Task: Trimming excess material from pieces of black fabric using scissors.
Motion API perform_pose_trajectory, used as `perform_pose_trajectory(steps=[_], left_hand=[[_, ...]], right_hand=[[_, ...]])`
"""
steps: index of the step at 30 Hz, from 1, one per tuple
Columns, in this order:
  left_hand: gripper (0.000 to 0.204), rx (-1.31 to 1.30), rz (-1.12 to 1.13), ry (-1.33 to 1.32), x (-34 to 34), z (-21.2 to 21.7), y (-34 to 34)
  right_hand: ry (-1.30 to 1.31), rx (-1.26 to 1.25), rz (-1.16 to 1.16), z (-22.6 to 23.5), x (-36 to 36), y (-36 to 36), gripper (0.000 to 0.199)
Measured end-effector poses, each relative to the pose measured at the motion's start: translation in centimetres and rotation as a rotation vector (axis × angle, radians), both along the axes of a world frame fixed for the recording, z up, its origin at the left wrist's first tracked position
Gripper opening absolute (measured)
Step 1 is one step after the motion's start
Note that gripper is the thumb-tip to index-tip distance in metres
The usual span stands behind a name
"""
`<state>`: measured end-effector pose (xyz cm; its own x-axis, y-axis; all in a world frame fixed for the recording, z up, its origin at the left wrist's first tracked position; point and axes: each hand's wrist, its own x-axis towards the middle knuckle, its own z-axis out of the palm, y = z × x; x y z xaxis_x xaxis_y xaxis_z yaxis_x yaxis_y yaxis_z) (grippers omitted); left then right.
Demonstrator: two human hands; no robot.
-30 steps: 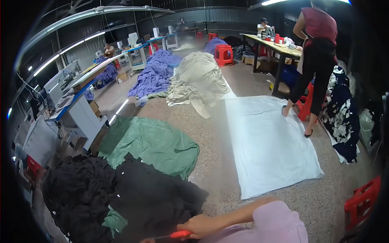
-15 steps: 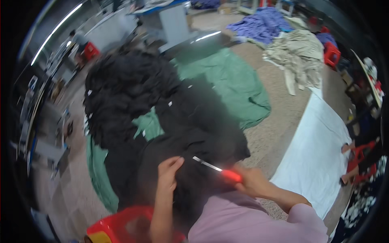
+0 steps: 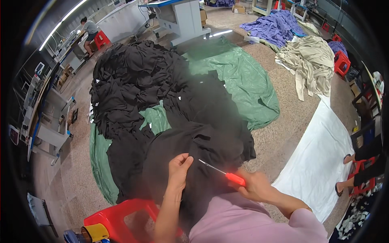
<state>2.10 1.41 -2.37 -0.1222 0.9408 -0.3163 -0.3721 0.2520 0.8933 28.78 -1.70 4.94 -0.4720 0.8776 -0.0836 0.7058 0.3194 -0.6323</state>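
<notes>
My right hand [image 3: 256,187] is closed around the red handle of a seam ripper [image 3: 235,178], whose thin metal shaft points up and left toward my left hand. My left hand [image 3: 179,168] pinches the black cloth [image 3: 182,139] draped over my lap, thumb against forefinger. The shaft's tip is just right of those fingertips, apart from them. Beyond my lap the black cloth runs on into a large heap of black garments [image 3: 133,77] with small white tags, lying on a green sheet [image 3: 247,85].
A red plastic stool [image 3: 111,216] stands at my lower left, beside a yellow spool [image 3: 97,232]. White sheeting [image 3: 314,158] covers floor at right, near another person's feet [image 3: 342,187]. Purple [image 3: 271,28] and beige [image 3: 310,60] cloth piles lie farther back. A person [image 3: 89,34] sits at far left.
The view has shifted slightly and become sharper. My left hand still pinches the cloth, and the seam ripper stays in my right hand with its tip near the left fingers.
</notes>
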Motion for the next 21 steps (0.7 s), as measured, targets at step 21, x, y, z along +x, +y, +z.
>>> perform_pose_trajectory(steps=[21], left_hand=[[0.020,-0.104,-0.496,0.551,-4.9,4.1,-0.9]], right_hand=[[0.007,-0.178,0.063,1.1,0.6,-0.7,0.026]])
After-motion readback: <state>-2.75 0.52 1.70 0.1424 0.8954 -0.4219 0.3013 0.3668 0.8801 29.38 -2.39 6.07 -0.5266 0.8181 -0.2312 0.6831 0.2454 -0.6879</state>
